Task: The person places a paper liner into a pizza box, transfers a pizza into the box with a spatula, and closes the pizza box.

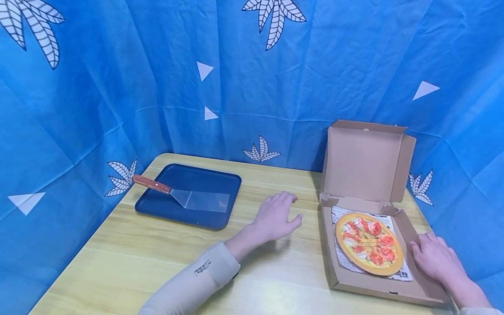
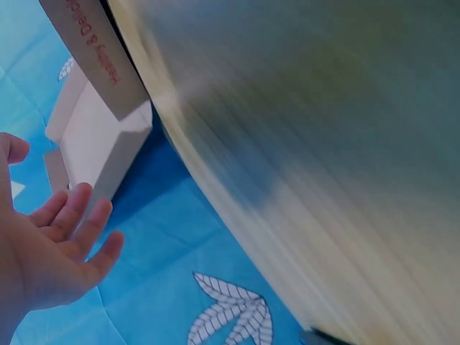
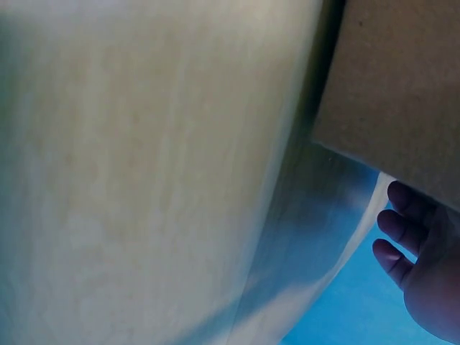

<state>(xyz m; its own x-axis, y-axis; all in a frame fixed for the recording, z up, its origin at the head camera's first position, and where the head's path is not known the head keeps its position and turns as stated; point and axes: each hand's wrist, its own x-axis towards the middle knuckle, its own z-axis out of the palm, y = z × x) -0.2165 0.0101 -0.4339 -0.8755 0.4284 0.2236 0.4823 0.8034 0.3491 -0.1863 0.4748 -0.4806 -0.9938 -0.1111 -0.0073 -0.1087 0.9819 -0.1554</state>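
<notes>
A cardboard pizza box [image 1: 364, 175] stands with its lid raised, at the right of the table. In it a round toy-like pizza [image 1: 368, 245] with red and white toppings lies on printed paper [image 1: 340, 258]. My right hand [image 1: 439, 258] grips the box's right side wall, thumb on the inner side and fingers outside. The right wrist view shows several fingers [image 3: 402, 237] beside the cardboard [image 3: 402, 93]. Between the box and a dark blue tray, my left hand [image 1: 277, 216] hovers over the table, fingers loosely spread and holding nothing.
The dark blue tray [image 1: 185, 175] lies at the left of the wooden table [image 1: 157, 262]. Across it rests a spatula [image 1: 204, 201] with a wooden handle [image 1: 151, 183] reaching past the tray's left edge. Blue patterned cloth [image 1: 256, 87] hangs behind and at both sides.
</notes>
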